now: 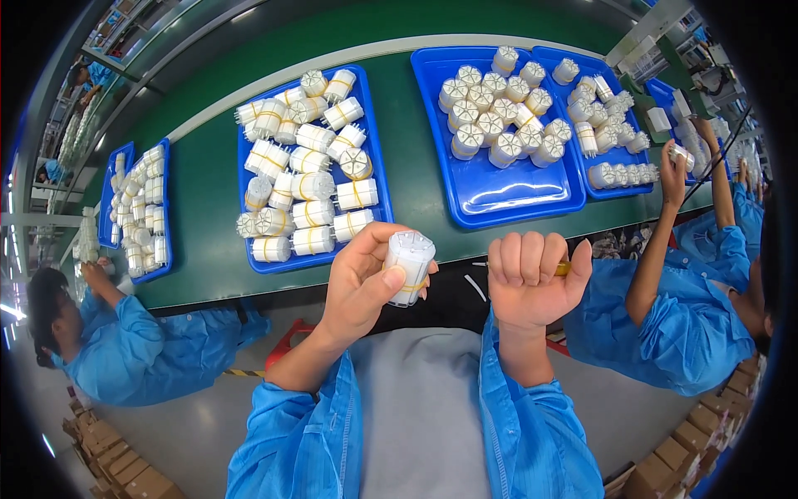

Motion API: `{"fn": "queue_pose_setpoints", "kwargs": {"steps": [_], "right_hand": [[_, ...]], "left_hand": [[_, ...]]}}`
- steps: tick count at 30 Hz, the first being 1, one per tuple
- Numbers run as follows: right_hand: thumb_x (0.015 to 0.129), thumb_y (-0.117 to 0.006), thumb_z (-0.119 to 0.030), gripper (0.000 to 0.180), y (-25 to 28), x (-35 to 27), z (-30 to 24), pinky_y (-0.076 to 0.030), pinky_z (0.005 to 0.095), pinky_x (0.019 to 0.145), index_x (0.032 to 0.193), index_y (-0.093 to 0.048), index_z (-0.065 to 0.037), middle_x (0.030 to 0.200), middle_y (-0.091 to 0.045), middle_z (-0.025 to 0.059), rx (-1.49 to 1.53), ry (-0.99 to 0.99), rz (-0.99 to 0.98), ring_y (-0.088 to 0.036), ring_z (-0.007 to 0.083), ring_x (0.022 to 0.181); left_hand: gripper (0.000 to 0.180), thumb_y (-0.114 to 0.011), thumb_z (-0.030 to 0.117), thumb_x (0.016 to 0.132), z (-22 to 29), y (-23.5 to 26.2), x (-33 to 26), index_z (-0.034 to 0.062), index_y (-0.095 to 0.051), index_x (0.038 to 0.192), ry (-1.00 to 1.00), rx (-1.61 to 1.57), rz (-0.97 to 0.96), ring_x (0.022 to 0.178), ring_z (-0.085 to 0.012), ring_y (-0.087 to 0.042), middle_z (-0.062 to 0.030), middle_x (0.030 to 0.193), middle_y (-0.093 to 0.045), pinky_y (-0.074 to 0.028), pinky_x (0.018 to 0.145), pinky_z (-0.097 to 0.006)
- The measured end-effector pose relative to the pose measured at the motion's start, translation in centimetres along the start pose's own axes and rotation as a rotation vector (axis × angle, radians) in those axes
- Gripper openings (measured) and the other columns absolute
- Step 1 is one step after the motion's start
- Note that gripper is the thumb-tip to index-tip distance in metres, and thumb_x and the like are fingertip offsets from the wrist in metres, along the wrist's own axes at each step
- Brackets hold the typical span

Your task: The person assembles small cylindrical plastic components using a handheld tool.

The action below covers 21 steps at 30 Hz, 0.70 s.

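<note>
Held upright between the thumb and fingers of my left hand (366, 279) is a white plastic cylinder (410, 262) with a ribbed top and a yellow band around it. Beside it, my right hand (532, 279) is curled into a fist around a slim tool (564, 269) with a yellow handle. A thin metal tip pokes out on the fist's left side; the fingers hide the rest, so its exact kind is unclear. The tool and the cylinder are apart. Just below that tip a narrow white strip (475, 288) shows against the dark gap.
On the green table (399, 183) stands a blue tray (376, 158) of banded white cylinders, some lying on their sides. Two more blue trays (519, 202) (619, 190) hold similar parts at right, others at far left (170, 216). Co-workers in blue sit on both sides.
</note>
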State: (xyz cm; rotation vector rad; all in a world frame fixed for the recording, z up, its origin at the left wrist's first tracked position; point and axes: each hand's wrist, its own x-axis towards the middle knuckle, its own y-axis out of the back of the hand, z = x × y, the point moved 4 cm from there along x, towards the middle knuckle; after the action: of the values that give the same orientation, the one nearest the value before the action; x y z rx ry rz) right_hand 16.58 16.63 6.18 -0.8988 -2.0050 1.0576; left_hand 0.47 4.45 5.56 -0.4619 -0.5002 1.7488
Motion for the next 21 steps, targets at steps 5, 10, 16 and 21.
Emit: {"fn": "queue_pose_setpoints", "kwargs": {"steps": [5, 10, 16, 21], "right_hand": [[0.105, -0.025, -0.05, 0.057, -0.1, 0.0, -0.1, -0.027, 0.031, 0.054, 0.062, -0.033, -0.014, 0.056, -0.037, -0.0009, -0.004, 0.004, -0.01, -0.033, 0.0146, 0.054], [0.105, -0.028, -0.052, 0.057, -1.3, 0.3, -0.3, -0.027, 0.0299, 0.055, 0.066, -0.04, -0.012, 0.06, -0.038, -0.0007, -0.065, -0.044, -0.135, -0.032, 0.0127, 0.055], [0.102, -0.05, -0.034, 0.037, -3.4, 1.3, 0.6, -0.033, 0.0314, 0.058, 0.087, -0.055, 0.0, 0.071, -0.044, 0.0047, -0.935, -0.404, -0.217, -0.041, 0.0156, 0.063], [0.096, -0.058, -0.018, 0.018, -5.4, 1.5, 0.6, -0.042, 0.0397, 0.06, 0.088, -0.058, -0.002, 0.077, -0.057, 0.0141, -1.321, -0.282, -0.584, -0.056, 0.0328, 0.067]], "left_hand": [[0.047, -0.065, 0.027, 0.093, 0.1, -0.5, 0.0, -0.0024, -0.049, 0.126, 0.019, -0.045, -0.028, 0.09, -0.0188, -0.066, -0.0168, 0.107, -0.066, -0.056, 0.078, -0.034], [0.048, -0.072, 0.018, 0.087, -0.1, -0.9, -0.3, 0.0002, -0.05, 0.126, 0.059, 0.01, -0.012, 0.089, -0.0145, -0.062, -0.011, 0.105, -0.064, -0.052, 0.078, -0.029], [0.042, -0.082, 0.003, 0.072, 1.2, -0.7, -0.5, 0.004, -0.062, 0.109, -0.137, 0.543, 0.057, 0.08, -0.0098, -0.06, -0.0047, 0.095, -0.065, -0.048, 0.071, -0.025], [0.032, -0.081, -0.001, 0.068, 2.1, -1.0, -0.2, 0.0044, -0.064, 0.095, -0.366, 0.808, 0.054, 0.067, -0.0142, -0.062, -0.0059, 0.081, -0.065, -0.047, 0.061, -0.027]]}}
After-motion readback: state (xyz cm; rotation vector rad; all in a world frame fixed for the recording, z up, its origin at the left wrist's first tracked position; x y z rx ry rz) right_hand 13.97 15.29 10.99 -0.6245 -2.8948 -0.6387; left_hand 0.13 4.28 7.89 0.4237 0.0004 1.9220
